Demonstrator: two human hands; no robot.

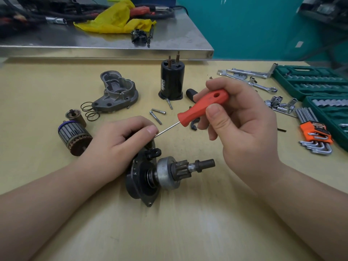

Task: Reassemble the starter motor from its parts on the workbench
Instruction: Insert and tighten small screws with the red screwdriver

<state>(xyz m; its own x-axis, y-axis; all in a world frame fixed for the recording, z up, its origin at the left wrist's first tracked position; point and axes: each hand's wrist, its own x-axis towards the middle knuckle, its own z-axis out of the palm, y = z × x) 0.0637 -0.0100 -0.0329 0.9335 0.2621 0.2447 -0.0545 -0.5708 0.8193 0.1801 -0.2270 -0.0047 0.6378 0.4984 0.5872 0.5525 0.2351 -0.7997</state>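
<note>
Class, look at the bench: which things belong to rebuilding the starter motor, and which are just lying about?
Belong to the job:
drive assembly
screwdriver
armature
housing
solenoid
bolts
springs

Lying about:
yellow rag
cables
spanners
hex keys
socket case

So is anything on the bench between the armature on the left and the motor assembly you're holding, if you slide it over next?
Yes: the left hand and its forearm lie right between the armature and the motor assembly. The bench nearer you, in front of both parts, shows nothing loose, so that way round looks open.
</note>
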